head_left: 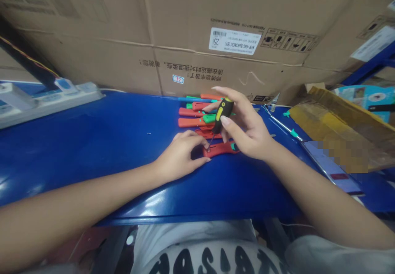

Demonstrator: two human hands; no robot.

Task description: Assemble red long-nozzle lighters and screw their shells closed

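Note:
My right hand [247, 128] is closed around the black and yellow handle of a screwdriver [223, 113]. Its thin shaft slants down to the left end of a red plastic handle piece [219, 149] lying on the blue table. That end of the piece is pinched between the thumb and fingers of my left hand [183, 152]. Green shows at the piece's right end, beneath my right hand. Just beyond lie several more red and green handle pieces [191, 122] in a stacked row, partly hidden by my right hand. Whether a screw sits under the tip is too small to tell.
A large cardboard box [117, 52] stands along the back of the blue table [92, 146]. At left lies a white power strip [83, 95] with plugs. To the right are a metal rod [282, 122], a taped cardboard piece [333, 121] and a phone-like flat object [331, 171].

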